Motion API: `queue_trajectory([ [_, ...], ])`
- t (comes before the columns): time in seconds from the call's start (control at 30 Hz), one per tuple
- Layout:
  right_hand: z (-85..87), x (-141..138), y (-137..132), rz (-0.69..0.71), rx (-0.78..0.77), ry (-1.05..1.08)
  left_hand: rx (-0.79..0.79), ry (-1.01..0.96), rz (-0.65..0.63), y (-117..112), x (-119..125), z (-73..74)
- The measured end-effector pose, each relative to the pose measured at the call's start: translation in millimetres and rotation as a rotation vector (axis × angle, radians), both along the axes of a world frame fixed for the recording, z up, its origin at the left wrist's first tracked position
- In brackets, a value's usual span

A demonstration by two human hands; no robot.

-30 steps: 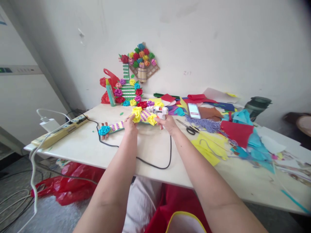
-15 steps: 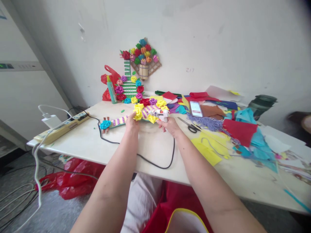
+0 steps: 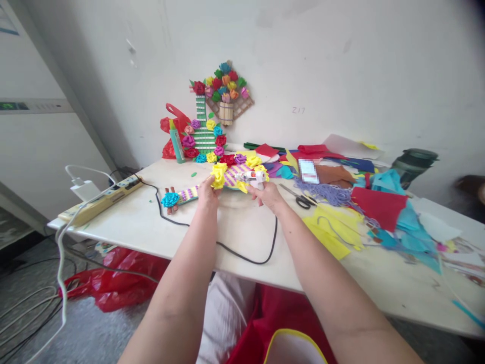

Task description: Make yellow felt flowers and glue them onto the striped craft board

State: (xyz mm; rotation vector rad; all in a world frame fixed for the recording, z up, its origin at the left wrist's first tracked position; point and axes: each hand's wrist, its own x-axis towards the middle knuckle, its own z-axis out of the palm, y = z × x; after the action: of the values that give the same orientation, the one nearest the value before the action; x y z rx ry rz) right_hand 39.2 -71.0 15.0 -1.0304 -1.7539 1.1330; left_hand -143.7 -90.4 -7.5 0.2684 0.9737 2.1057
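A guitar-shaped craft piece [image 3: 188,195] with purple and yellow stripes lies on the table, edged with paper flowers. At its left tip sit a blue paper flower [image 3: 170,200] and brown sticks. My left hand [image 3: 208,193] is closed on a yellow paper flower [image 3: 219,175] where the neck meets the body; its fingertips are partly hidden. In my right hand [image 3: 272,196] is a white hot glue gun [image 3: 256,177], its nozzle pointing left over the striped body. The gun's black cord [image 3: 246,260] loops down across the table between my forearms.
A finished-looking green guitar craft [image 3: 204,139] leans against the wall beside a glue bottle [image 3: 177,144]. To the right lie scissors [image 3: 302,200], yellow sheets [image 3: 329,230], purple shreds [image 3: 328,193] and a dark green cup [image 3: 413,166]. A power strip [image 3: 102,201] lies at left.
The whole view has shifted slightly, so things appear a little farther right. Both hands keep nearly the same position on the flower and the glue gun.
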Motion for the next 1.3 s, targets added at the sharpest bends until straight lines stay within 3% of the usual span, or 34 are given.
queue_trajectory([
  [0.37, 35.2, -13.7, 24.8, 0.106, 0.041, -0.185, 0.153, 0.155, 0.088, 1.7, -3.7, -3.1],
  [0.7, 25.9, -8.2, 22.4, 0.119, 0.034, -0.386, 0.144, 0.110, 0.183, 0.7, -4.4, -3.9],
  [0.9, 27.7, -5.7, 22.2, 0.064, 0.069, -0.488, 0.148, 0.125, 0.164, 2.9, -3.0, -6.2],
  [1.3, 14.4, -10.4, 33.8, -0.004, 0.179, -0.639, 0.138, 0.110, 0.151, 4.0, 0.0, -4.9],
])
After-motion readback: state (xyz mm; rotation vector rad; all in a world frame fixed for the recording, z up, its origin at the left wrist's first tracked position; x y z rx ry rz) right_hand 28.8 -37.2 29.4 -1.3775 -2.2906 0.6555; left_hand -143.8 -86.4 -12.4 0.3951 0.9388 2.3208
